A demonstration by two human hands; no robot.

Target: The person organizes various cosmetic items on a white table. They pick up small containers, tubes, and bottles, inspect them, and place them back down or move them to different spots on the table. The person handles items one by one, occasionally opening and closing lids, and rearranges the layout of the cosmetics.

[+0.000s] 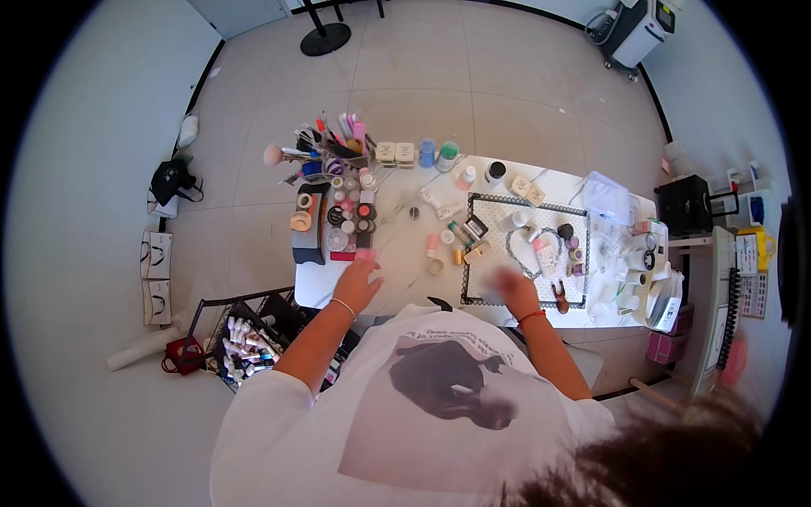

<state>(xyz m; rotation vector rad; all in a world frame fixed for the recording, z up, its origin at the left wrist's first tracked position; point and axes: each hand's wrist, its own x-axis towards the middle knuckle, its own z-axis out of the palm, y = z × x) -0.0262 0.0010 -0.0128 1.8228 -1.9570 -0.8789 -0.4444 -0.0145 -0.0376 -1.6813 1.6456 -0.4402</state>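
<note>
My left hand [358, 285] is over the front left of a white marbled table [399, 279]. Its fingertips reach a small pink item [365, 254] at the near end of a cluster of small jars [347, 215]; whether they grip it is unclear. My right hand [516, 290] is motion-blurred above the near left part of a dotted mat with a black lace border [494, 218], so its fingers cannot be made out. On the mat, a white-and-pink bottle [546, 258] lies across a heart outline. A brown forked object [561, 298] rests right of that hand.
Brushes and pens fill a clear holder [345, 158] at the back left. A clear plastic box [607, 196] and loose plastic packaging [608, 253] crowd the right end. A black wire cart [209, 317] full of small bottles [244, 345] stands at the left front.
</note>
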